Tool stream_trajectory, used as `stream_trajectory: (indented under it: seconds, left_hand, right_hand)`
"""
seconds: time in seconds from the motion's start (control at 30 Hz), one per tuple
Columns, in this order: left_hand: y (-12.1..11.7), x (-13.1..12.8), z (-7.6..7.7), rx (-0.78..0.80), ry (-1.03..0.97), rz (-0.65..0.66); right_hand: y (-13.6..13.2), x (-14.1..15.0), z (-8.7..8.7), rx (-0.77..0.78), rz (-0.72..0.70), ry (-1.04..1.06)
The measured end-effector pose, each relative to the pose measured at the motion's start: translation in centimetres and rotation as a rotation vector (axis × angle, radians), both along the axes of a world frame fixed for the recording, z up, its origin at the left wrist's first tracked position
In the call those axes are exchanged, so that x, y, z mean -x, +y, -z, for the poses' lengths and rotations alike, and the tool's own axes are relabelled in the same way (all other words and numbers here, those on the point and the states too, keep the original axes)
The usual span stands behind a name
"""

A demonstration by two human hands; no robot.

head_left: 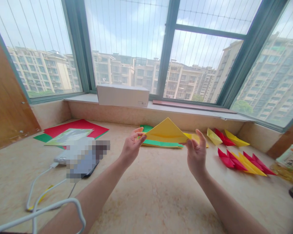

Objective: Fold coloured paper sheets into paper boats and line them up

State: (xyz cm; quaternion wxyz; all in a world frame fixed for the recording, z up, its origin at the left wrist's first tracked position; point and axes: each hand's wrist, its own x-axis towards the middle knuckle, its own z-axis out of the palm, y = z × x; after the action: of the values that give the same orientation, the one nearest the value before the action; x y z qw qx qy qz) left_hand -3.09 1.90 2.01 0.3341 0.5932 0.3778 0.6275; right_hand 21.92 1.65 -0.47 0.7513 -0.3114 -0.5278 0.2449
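A yellow sheet of paper folded into a triangle (165, 131) is held up above the marble sill, point upward. My left hand (132, 146) pinches its left corner between thumb and fingers. My right hand (196, 152) grips its right corner, fingers curled. Behind the held triangle, green and yellow sheets (161, 143) lie flat on the sill.
Several folded red and yellow paper boats (236, 152) lie at the right. Red and green sheets (75, 130) and a blurred-out device with white cables (39, 195) lie at the left. A white box (123, 95) stands on the window ledge. A packet (291, 157) sits far right.
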Motion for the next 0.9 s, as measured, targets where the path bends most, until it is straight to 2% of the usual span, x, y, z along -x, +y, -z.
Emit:
stream_trajectory:
  seconds: [0.13, 0.23, 0.37, 0.53, 0.7, 0.8, 0.9]
  left_hand:
    - [-0.1, -0.5, 0.3, 0.161, -0.168, 0.214]
    - [-0.2, -1.0, 0.5, 0.264, -0.354, 0.322]
    - [-0.4, -1.0, 0.1, 0.192, -0.405, 0.298]
    - [-0.6, -0.5, -0.6, 0.054, -0.340, 0.247]
    - [-0.6, -0.5, -0.2, 0.019, -0.270, 0.269]
    - [-0.7, -0.6, 0.0, -0.006, -0.241, 0.312]
    - [-1.0, -0.9, -0.1, -0.012, -0.272, 0.327]
  right_hand:
    - [0.4, -0.4, 0.3, 0.021, 0.065, -0.059]
    - [0.9, -0.8, 0.5, 0.023, 0.038, -0.056]
    - [0.8, -1.0, 0.3, 0.049, -0.065, -0.029]
    - [0.4, -1.2, -0.3, 0.162, -0.321, -0.059]
    - [-0.1, -1.2, -0.6, 0.285, -0.496, -0.151]
    - [-0.3, -1.2, -1.0, 0.337, -0.531, -0.151]
    - [-0.4, -1.4, -1.3, 0.341, -0.490, -0.147]
